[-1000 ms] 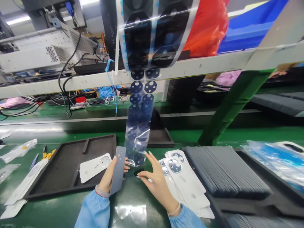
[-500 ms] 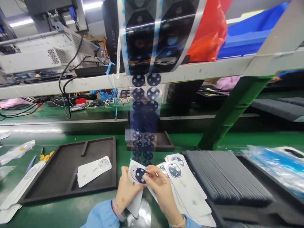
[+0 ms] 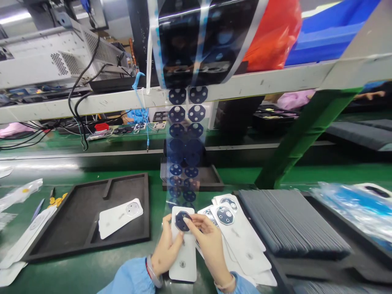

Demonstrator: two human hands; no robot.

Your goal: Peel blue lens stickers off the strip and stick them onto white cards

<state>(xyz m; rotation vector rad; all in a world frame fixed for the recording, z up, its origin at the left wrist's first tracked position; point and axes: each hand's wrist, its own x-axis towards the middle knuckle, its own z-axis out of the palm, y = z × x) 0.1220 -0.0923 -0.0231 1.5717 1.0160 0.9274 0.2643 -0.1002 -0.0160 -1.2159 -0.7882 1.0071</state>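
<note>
My left hand (image 3: 168, 249) is closed on the edge of a white phone back cover (image 3: 183, 265), which stands face-up with its camera area at the top. Over that area lies a dark octagonal sticker (image 3: 181, 221) with holes, pinched at its right side by the thumb and fingers of my right hand (image 3: 206, 237). How fully it touches the cover I cannot tell. Just beyond, a clear strip of the same dark stickers (image 3: 177, 130) hangs from a large roll (image 3: 211, 41). Right of my hands, several white covers with dark stickers (image 3: 241, 245) lie overlapped.
A black tray (image 3: 61, 232) at left holds white covers (image 3: 119, 218). More covers (image 3: 29, 241) lie at the far left beside yellow bits (image 3: 56, 201). At right stand a row of grey sheets (image 3: 290, 220) and plastic bags (image 3: 355, 216). A green post (image 3: 306, 139) and a white shelf beam (image 3: 275, 81) cross behind.
The held cover has turned from tilted to nearly upright and faces me more. My right hand has brought the dark sticker over its camera area. The view has shifted slightly.
</note>
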